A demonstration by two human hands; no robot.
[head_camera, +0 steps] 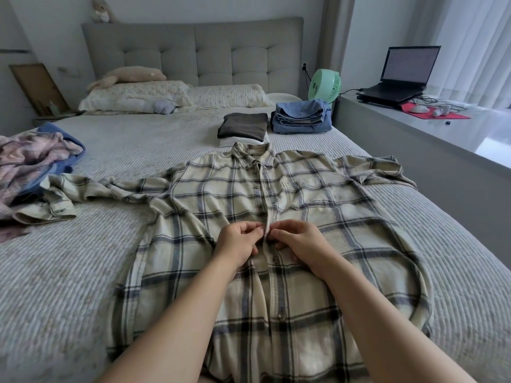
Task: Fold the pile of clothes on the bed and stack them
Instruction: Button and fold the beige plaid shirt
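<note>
A home bedroom: bed [110, 272], padded headboard [193, 51], pillows [132, 96].

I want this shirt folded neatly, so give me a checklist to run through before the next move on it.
1. Plaid shirt lies face up, body spread on the bed: ok.
2. Both sides of the placket held: left hand and right hand pinch it at mid-chest: ok.
3. Button at the hands fastened: cannot tell, the fingers hide it.
4. Lower front closed: not ok, the front still gapes below the hands.
5. Sleeves laid flat: not ok, the sleeve toward the unfolded pile is bunched and its cuff touches that pile.
6. Landing spot ready: ok, the dark folded stack and denim stack sit beyond the collar.
</note>
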